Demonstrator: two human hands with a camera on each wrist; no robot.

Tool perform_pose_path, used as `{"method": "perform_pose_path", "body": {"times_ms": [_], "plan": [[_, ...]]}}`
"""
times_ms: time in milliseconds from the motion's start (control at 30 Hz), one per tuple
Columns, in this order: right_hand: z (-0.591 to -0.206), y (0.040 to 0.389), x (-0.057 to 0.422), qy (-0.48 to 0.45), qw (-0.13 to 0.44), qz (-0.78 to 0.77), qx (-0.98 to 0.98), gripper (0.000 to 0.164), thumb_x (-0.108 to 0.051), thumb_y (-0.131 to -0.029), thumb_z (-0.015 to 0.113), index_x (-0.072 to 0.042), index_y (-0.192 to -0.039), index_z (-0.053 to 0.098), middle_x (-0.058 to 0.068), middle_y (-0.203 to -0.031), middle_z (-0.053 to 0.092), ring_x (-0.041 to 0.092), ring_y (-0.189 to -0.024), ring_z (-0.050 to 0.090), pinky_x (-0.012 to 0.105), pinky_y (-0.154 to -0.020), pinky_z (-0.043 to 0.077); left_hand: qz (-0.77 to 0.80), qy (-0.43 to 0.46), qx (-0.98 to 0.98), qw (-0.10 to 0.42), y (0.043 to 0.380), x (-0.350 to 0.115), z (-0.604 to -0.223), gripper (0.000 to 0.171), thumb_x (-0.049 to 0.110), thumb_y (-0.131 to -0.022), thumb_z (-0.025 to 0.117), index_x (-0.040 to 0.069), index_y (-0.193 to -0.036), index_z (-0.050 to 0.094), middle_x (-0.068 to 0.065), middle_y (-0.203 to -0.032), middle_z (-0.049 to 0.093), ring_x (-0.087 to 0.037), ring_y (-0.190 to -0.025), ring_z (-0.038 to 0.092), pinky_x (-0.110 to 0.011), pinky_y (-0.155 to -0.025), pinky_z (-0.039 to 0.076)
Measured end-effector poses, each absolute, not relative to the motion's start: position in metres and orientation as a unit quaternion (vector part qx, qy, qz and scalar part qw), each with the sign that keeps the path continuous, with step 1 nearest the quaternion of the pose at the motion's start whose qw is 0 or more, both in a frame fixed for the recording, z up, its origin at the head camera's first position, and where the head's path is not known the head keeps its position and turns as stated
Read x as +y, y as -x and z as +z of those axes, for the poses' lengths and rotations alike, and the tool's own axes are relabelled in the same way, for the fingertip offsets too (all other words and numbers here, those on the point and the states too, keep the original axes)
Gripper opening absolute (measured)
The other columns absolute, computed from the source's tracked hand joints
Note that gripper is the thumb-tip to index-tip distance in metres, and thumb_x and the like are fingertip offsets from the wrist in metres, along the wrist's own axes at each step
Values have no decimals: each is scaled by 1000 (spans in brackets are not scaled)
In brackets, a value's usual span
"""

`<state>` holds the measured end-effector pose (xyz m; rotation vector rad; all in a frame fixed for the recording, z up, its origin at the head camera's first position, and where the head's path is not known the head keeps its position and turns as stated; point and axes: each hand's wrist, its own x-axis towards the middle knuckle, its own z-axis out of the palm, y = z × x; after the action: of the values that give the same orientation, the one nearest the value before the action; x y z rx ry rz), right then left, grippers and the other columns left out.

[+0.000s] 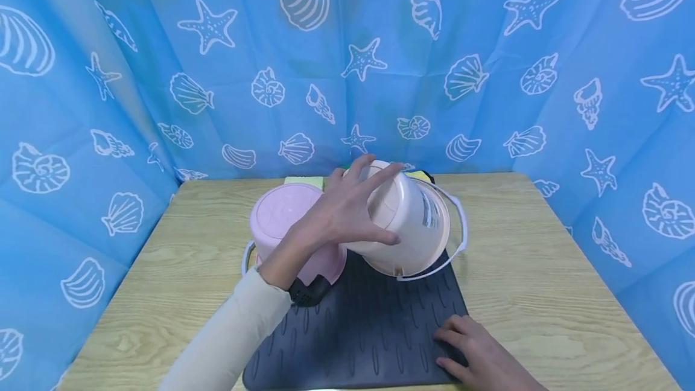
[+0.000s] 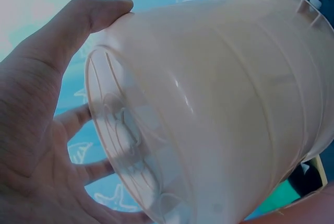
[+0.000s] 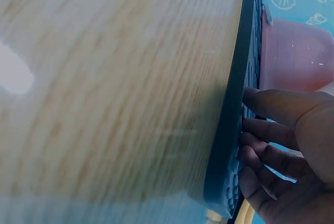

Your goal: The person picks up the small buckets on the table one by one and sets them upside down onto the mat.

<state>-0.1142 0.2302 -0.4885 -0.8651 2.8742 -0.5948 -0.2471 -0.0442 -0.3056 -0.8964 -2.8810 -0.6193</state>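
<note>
My left hand (image 1: 347, 210) grips the base end of a cream bucket (image 1: 409, 237), thumb on one side and fingers spread round the other. The bucket is tilted, its mouth facing down and right, and its white handle (image 1: 464, 222) hangs off the rim. In the left wrist view the ribbed bottom of the cream bucket (image 2: 130, 135) faces the palm. Upside down to the left stands a pink bucket (image 1: 279, 213), partly behind the left forearm. My right hand (image 1: 472, 346) touches the right edge of a dark ribbed mat (image 1: 353, 349) with relaxed fingers.
Behind the buckets, a pale green item (image 1: 304, 181) and a yellow item (image 1: 418, 176) show in part. The wooden table (image 1: 543, 294) extends on both sides of the mat. A blue shell-patterned curtain (image 1: 336, 95) closes off the back and sides.
</note>
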Motion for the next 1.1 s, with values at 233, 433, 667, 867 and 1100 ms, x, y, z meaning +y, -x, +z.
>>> {"method": "perform_pose_path", "body": {"times_ms": [233,433,667,867,1100], "plan": [[-490,115,230,285,47,-200,936,31,-36,-90,75,-13,-110,74,-14,-102,52,3,-89,48,30,-74,50,-188,289,-939,-4,250,-37,-311,105,64,-69,80,44,-157,26,-6,-163,15,-48,-137,26,-63,-99,40],[-490,115,230,277,51,-204,938,32,-37,-90,75,-14,-111,74,-14,-104,52,3,-90,48,29,-75,51,-179,286,-941,-13,252,-31,-313,107,65,-68,81,44,-157,26,-6,-163,14,-49,-137,25,-62,-95,45],[-489,115,231,278,52,-207,937,31,-36,-90,75,-14,-112,73,-14,-104,51,3,-90,47,29,-74,50,-176,275,-945,-33,255,-27,-316,106,64,-68,82,44,-157,27,-5,-164,12,-49,-139,22,-63,-90,47],[-489,115,230,276,56,-210,936,31,-36,-91,74,-14,-113,73,-14,-104,51,3,-90,47,29,-74,50,-180,262,-947,-54,258,-23,-318,106,63,-68,81,43,-157,27,-5,-165,11,-51,-140,20,-67,-91,46],[-489,115,231,273,60,-209,937,31,-36,-91,74,-15,-113,73,-14,-104,50,3,-90,46,29,-73,49,-179,251,-949,-66,261,-18,-318,105,63,-68,81,44,-156,27,-4,-164,12,-50,-140,21,-66,-91,46]]}}
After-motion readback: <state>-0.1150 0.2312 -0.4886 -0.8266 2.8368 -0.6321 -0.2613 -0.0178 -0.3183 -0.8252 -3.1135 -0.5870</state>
